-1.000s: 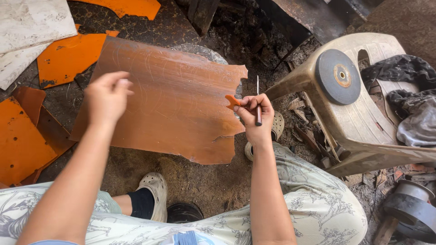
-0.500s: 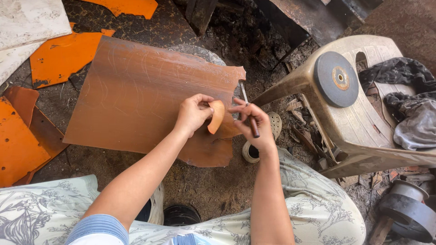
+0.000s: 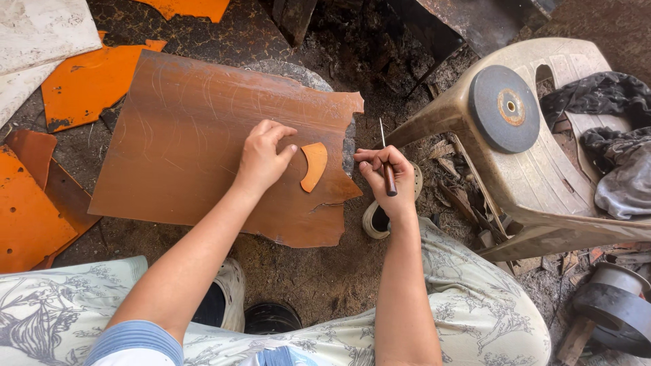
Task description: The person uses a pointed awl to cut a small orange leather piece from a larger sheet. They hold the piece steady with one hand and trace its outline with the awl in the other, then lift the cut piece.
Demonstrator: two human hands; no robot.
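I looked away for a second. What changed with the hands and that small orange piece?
The left hand came in from the sheet's far left and now presses the small orange piece flat on the brown sheet; earlier the right hand held it. The right hand keeps the thin tool. The sheet and the grinding disc stayed put.

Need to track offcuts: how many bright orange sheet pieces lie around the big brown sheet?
4 visible: top edge, upper left beside the brown sheet, far left, small curved one at left hand. More may be hidden.

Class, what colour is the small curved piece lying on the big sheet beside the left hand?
Light orange, paler than the brown sheet under the curved piece; head view.
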